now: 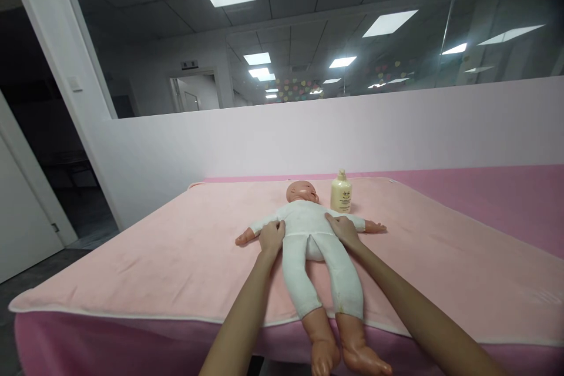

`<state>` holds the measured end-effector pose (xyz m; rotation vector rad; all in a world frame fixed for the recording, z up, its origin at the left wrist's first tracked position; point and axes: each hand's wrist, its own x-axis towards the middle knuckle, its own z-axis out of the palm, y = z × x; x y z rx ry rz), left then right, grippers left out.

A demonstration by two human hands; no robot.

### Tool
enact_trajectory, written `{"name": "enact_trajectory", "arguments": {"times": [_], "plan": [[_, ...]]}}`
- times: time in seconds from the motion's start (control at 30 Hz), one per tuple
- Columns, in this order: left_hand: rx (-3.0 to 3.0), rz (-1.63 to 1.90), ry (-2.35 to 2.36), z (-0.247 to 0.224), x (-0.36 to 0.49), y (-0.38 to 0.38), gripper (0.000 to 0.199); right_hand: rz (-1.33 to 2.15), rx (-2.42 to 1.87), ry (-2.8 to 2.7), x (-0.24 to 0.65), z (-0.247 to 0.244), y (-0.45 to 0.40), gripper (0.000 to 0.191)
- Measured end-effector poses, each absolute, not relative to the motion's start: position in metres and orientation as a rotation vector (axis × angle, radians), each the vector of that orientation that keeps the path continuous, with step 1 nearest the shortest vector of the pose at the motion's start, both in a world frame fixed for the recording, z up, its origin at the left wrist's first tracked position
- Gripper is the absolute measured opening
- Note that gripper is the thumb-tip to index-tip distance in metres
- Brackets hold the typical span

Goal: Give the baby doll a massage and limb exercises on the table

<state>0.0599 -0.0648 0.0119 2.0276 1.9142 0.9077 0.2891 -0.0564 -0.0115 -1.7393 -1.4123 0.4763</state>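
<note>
A baby doll [304, 217] in a white suit lies stretched out on a pink blanket [189, 247]. Its head points toward the wall, its arms are spread, and its bare feet hang past the near edge. My left hand [272, 235] is closed against the doll's left-hand side in the picture, below the arm. On the opposite side my right hand [343, 228] grips the body at the waist, thumb on top and the other fingers mostly hidden. Just beyond the doll's right-hand arm stands a pale yellow bottle [341, 194] with dark print.
The blanket covers a table with a darker pink cover [497, 194]. Behind it rises a low white wall [247, 141] topped by a wide glass pane [308, 29] reflecting ceiling lights. A doorway with a white door [26, 211] is at the left.
</note>
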Motion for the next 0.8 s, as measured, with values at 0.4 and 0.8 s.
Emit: {"name": "enact_trajectory", "arguments": {"times": [0.4,0.8], "plan": [[2.008,1.047,2.061,0.021,0.058,-0.062,0.036,-0.287,-1.999,-1.696,0.290,0.007,-0.050,0.047],[1.939,1.249,1.589,0.063,0.140,0.031,0.058,0.054,-1.656,-1.427,0.278,0.053,0.058,0.031]]}}
